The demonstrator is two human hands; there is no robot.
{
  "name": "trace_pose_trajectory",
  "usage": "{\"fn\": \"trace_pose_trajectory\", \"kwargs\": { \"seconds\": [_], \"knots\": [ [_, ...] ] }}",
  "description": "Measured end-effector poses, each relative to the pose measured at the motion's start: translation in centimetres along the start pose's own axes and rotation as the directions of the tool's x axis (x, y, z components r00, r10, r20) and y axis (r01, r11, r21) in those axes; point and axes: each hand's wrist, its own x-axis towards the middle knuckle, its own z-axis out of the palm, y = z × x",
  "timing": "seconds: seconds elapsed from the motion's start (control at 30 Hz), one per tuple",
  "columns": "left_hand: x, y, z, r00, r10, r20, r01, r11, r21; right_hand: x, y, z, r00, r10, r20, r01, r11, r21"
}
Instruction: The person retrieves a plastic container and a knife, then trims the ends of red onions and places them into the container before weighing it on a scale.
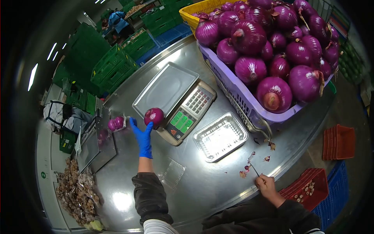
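Beside the scale [187,113], gloved left hand [142,134] cups a likely firm, slick-skinned red onion [154,116] round its middle; right hand [268,186] pinches a thin tool [254,169].

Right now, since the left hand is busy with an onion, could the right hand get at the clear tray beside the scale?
Probably yes: the clear tray lies open on the table just ahead of the right hand, only skin scraps between. But that hand grips a thin tool.
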Motion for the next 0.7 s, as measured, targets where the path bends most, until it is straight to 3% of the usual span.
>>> {"fn": "trace_pose_trajectory", "kwargs": {
  "seconds": [0.17, 0.4, 0.5, 0.6, 0.7],
  "knots": [
    [1.0, 1.3, -0.9, 0.998, 0.067, -0.003, -0.067, 0.996, 0.053, 0.1, -0.5, -0.2, 1.000, 0.007, -0.006, -0.007, 1.000, -0.026],
    [1.6, 4.1, 1.2, 0.999, -0.007, 0.031, 0.005, 0.998, 0.061, 0.0, -0.4, -0.1, 1.000, 0.006, -0.019, -0.007, 0.999, -0.040],
    [2.1, 3.3, 1.9, 0.997, 0.051, 0.056, -0.058, 0.990, 0.130, 0.0, -0.9, -0.1, 1.000, -0.001, -0.026, 0.000, 0.999, -0.036],
    [2.0, 2.5, 2.9, 0.983, 0.047, 0.177, -0.062, 0.994, 0.084, 0.1, -1.1, -0.2, 1.000, 0.004, -0.026, -0.005, 0.999, -0.031],
    [1.4, 2.9, 3.1, 0.973, -0.071, 0.221, 0.022, 0.976, 0.216, -0.1, -1.4, 0.0, 1.000, 0.014, -0.022, -0.015, 0.999, -0.035]
  ]
}}
